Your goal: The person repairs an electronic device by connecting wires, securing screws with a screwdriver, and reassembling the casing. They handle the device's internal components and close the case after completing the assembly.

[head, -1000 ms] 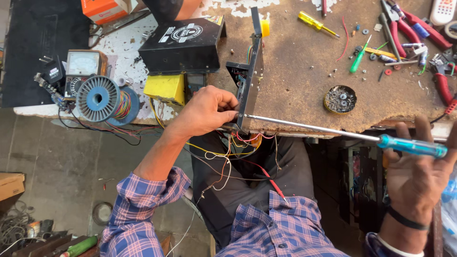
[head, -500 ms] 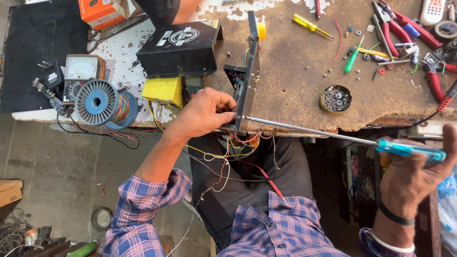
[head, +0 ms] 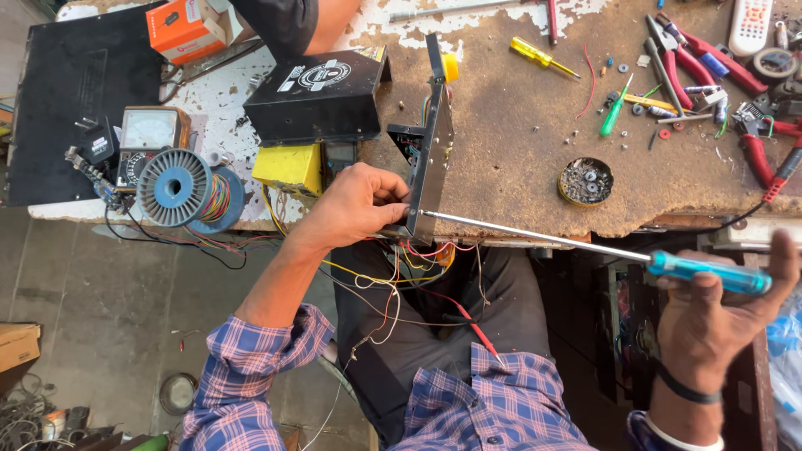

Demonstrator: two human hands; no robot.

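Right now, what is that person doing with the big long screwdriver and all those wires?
The person is sitting at a rough workbench. Their left hand steadies an upright metal panel at the bench edge. Their right hand holds a long screwdriver by its blue handle, with the tip against the bottom corner of the panel. Coloured wires hang from the panel down over their lap. Pliers, a small tin of screws and a spool of wire lie around on the bench.
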